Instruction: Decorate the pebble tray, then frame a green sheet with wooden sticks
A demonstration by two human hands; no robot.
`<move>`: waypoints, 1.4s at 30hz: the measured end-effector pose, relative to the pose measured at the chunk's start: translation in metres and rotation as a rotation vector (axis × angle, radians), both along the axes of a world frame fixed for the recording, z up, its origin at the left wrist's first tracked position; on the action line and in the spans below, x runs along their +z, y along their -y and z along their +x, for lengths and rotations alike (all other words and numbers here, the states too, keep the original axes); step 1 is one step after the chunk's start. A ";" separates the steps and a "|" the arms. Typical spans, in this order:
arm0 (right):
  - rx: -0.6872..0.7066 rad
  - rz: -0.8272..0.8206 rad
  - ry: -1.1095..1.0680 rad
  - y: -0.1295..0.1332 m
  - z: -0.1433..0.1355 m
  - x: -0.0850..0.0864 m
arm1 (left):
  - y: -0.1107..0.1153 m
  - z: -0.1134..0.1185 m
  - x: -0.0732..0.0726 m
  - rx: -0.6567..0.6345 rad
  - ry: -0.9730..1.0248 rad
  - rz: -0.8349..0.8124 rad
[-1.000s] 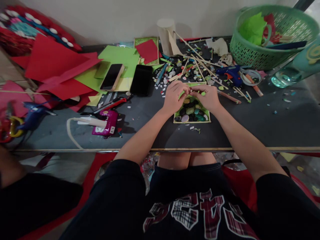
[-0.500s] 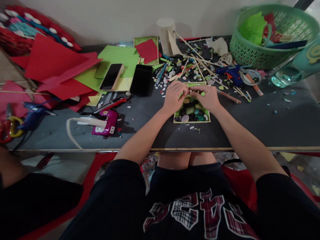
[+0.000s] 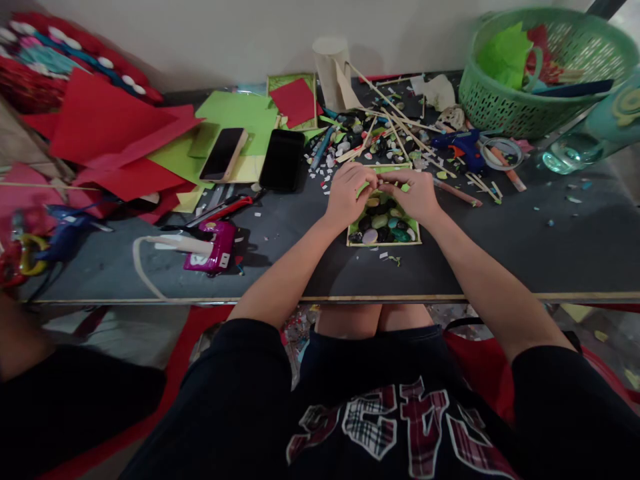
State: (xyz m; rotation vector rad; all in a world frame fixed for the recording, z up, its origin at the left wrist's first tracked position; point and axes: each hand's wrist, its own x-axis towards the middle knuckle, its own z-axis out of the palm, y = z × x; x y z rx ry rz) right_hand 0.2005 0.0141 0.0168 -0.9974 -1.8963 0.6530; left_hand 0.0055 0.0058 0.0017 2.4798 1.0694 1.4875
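My left hand and my right hand meet fingertip to fingertip over a small green tray framed with thin sticks. Both are pinched closed; whatever sits between the fingertips is too small to make out. Smooth pebbles fill the near part of the tray, among them a pale lilac stone, a dark green stone and several black ones. The far part of the tray is partly hidden beneath my hands.
Beyond the tray lies a heap of pebbles, paper scraps and thin sticks. A blue glue gun, tape roll and green basket are right. Leftward are two phones, a purple power adapter and red paper.
My hands hold nearly the same place, fingertips still together above the tray. Nothing on the table has visibly moved.
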 end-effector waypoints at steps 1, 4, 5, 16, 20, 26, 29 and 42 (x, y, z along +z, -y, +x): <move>-0.004 -0.002 0.011 0.000 0.000 0.000 | -0.001 0.000 -0.001 0.001 -0.002 0.006; -0.012 -0.001 0.028 0.000 0.000 0.000 | -0.002 -0.001 -0.002 0.008 -0.023 0.006; -0.014 0.002 0.028 0.000 0.000 0.000 | -0.002 -0.001 -0.002 0.009 -0.033 0.003; 0.019 -0.013 0.033 0.002 -0.001 0.004 | -0.001 0.000 -0.002 -0.051 -0.081 0.013; 0.066 -0.056 -0.036 -0.001 0.000 0.001 | -0.002 0.000 -0.005 0.001 -0.068 -0.009; 0.100 -0.061 -0.063 -0.001 0.003 0.004 | -0.001 0.000 0.002 0.057 -0.068 -0.044; 0.063 -0.024 -0.024 0.000 0.003 0.005 | 0.001 0.000 0.006 0.070 -0.086 -0.070; 0.022 0.039 0.035 -0.002 0.003 0.003 | 0.004 0.000 0.003 0.116 -0.113 -0.021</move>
